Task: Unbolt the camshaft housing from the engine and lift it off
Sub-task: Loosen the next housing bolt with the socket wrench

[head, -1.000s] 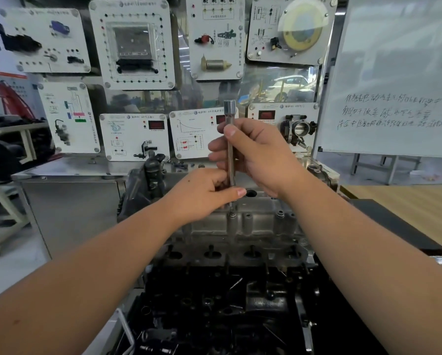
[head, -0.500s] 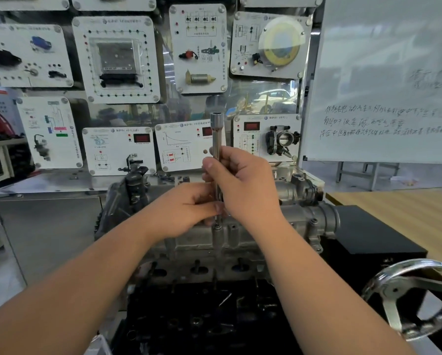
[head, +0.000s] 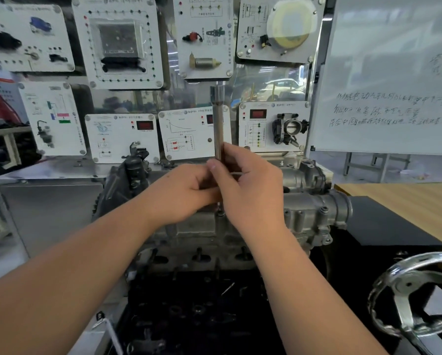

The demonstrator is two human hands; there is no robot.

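Camshaft housing — the grey metal part on top of the engine — sits in the middle of the head view, right under my hands and a bit past them. It runs long from left to right, and its right end sticks out well past my right wrist.

Both my hands meet over the near edge of the housing. A long metal tool stands straight up between them, like a tall stick. My right hand has its fingers and thumb curled round the lower part of the stick and holds it tight. My left hand comes in from the left, and its fingers pinch the stick lower down, just beside my right hand. The two hands touch each other.

The bottom tip of the tool points down at a bolt on the housing, just below my fingers. My hands hide most of that spot, so I cannot tell if the tip sits fully on the bolt.

So the housing lies straight below my grip, and the tool stands across its long side. Both hands are about as near to it as each other. I think the bolts are not all out yet, and the lift comes later — the housing looks seated on the engine.

A shiny hand wheel is low on the right.
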